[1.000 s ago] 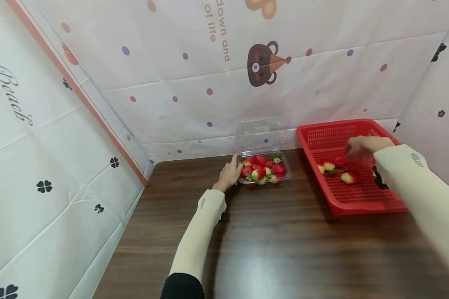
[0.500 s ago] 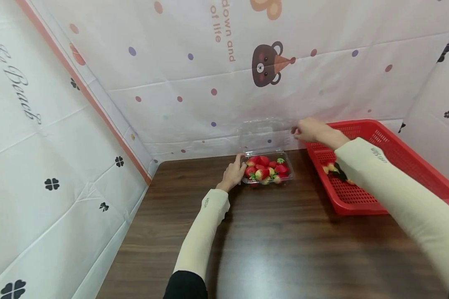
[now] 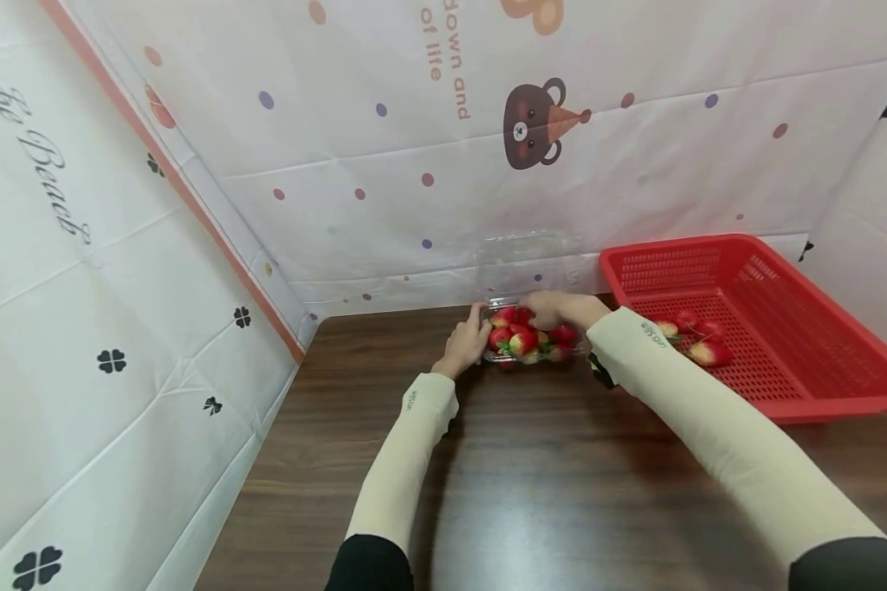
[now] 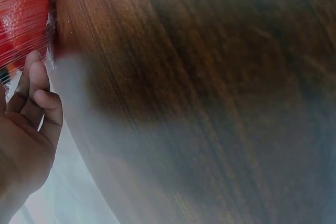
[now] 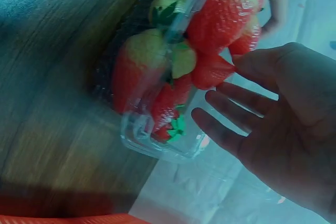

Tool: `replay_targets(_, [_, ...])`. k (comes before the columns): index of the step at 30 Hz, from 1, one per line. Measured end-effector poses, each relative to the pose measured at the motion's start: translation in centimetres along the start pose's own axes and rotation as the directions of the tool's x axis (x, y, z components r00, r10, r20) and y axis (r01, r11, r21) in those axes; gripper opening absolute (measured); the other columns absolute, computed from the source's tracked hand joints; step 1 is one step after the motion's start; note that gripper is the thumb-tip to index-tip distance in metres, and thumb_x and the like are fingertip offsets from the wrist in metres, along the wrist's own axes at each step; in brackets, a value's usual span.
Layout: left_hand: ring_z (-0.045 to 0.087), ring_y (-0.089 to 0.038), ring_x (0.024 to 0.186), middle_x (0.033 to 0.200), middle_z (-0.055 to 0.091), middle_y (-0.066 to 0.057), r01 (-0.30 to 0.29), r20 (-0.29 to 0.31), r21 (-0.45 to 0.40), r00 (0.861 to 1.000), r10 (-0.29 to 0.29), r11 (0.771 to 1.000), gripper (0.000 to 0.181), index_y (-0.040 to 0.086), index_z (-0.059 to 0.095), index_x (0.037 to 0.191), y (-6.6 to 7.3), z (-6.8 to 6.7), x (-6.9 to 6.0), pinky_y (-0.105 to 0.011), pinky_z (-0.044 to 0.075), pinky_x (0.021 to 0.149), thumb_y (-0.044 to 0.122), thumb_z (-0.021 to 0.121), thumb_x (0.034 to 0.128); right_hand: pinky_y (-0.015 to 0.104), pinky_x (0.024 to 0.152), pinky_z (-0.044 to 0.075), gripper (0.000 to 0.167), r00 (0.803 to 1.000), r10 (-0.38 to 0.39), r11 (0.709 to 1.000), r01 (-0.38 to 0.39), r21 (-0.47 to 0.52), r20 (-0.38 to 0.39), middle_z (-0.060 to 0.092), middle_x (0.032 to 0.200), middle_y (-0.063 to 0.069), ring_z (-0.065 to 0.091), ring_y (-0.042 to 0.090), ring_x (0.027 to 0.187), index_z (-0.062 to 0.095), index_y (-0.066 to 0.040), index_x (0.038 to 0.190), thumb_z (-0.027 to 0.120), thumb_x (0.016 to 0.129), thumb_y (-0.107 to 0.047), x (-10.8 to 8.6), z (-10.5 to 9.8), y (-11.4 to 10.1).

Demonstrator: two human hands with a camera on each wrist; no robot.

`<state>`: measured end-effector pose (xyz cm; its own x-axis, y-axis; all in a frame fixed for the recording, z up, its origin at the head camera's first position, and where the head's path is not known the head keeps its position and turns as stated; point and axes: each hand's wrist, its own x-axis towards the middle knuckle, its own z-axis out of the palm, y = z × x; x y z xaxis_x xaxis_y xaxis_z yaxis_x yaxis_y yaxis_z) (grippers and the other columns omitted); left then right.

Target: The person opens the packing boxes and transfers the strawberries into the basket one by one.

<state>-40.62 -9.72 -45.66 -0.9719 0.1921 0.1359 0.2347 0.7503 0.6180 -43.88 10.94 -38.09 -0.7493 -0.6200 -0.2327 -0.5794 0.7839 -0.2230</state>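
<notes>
Left hand [image 3: 464, 341]: fingers extended against side of clear box [image 5: 149, 148]. Right hand [image 5: 286, 108]: thumb touching strawberry [image 5: 209, 72], can't tell if pinching. Red basket [image 3: 813, 328] right of box.

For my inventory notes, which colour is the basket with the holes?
The basket is red, best seen in the head view.

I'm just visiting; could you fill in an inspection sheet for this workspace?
Surface: dark, wood-patterned table, with a bright reflection.
Job's things: strawberries in an open clear box; more strawberries in the red basket.
Clutter: nothing seen.
Hands: left hand touches the box's side; right hand is at a strawberry in the box, pinching or just touching, can't tell.
Cables: nothing seen.
Surroundings: white wall sheets printed with a bear, dots and clovers.
</notes>
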Motion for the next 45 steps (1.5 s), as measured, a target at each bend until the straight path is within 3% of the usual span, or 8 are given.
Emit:
replay_targets(6, [0.052,-0.012,0.035,0.057,0.056,-0.002,-0.001,-0.020,0.014,1.000,0.001,1.000,0.044,0.020,0.041,0.150,0.1,0.1,-0.2,-0.033,0.050,0.059,0.025,0.040,0.1058,0.056,0.116,0.038,0.048,0.998,0.066,0.998,-0.066,0.003,0.012,0.052,0.144,0.030,0.048,0.046,0.138,0.048,0.006,0.143,0.057,0.098,-0.005,-1.7,-0.4,-1.9])
replay_targets(15, [0.053,-0.013,0.037,0.061,0.058,-0.004,0.010,-0.006,0.025,1.000,-0.010,1.000,0.045,0.020,0.039,0.151,0.3,0.0,-0.4,-0.033,0.048,0.055,0.025,0.039,0.1064,0.056,0.113,0.041,0.037,0.996,0.018,1.000,-0.018,0.007,-0.089,0.060,0.135,0.026,0.055,0.044,0.131,0.055,0.005,0.133,0.058,0.096,-0.001,-1.6,0.2,-1.8])
replay_targets(24, [0.054,-0.013,0.036,0.053,0.056,-0.003,0.015,-0.008,0.037,1.000,-0.015,0.999,0.044,0.020,0.040,0.150,0.3,0.1,-0.3,-0.035,0.052,0.061,0.026,0.039,0.1062,0.061,0.119,0.030,0.053,0.994,0.093,0.995,-0.092,0.030,-0.059,0.037,0.155,0.036,0.037,0.050,0.146,0.045,0.005,0.148,0.056,0.097,-0.003,-1.8,0.3,-2.0])
replay_targets(32, [0.054,-0.013,0.037,0.052,0.055,0.000,0.019,-0.004,0.042,1.000,-0.019,0.999,0.045,0.022,0.039,0.151,0.3,0.2,-0.1,-0.035,0.052,0.062,0.028,0.039,0.1058,0.055,0.116,0.038,0.047,0.995,0.035,0.999,-0.035,0.001,-0.091,0.054,0.142,0.030,0.051,0.046,0.136,0.049,0.011,0.139,0.056,0.095,-0.002,-1.6,0.8,-2.1])
replay_targets(39, [0.055,-0.013,0.037,0.053,0.055,0.000,0.024,0.007,0.053,1.000,-0.025,0.998,0.046,0.022,0.039,0.151,0.2,0.2,-0.2,-0.035,0.053,0.064,0.028,0.038,0.1059,0.057,0.113,0.041,0.049,0.993,0.088,0.995,-0.091,-0.035,-0.080,0.047,0.142,0.029,0.051,0.046,0.133,0.052,0.005,0.143,0.061,0.096,-0.007,-1.6,0.9,-2.1])
replay_targets(45, [0.055,-0.013,0.038,0.056,0.057,-0.002,0.016,-0.001,0.052,1.000,-0.016,0.999,0.046,0.022,0.039,0.151,0.2,0.0,-0.2,-0.035,0.051,0.061,0.029,0.038,0.1057,0.054,0.107,0.046,0.037,0.992,0.075,0.995,-0.082,-0.062,-0.097,0.056,0.130,0.025,0.057,0.042,0.123,0.061,0.005,0.127,0.065,0.092,-0.005,-1.6,0.8,-1.9])
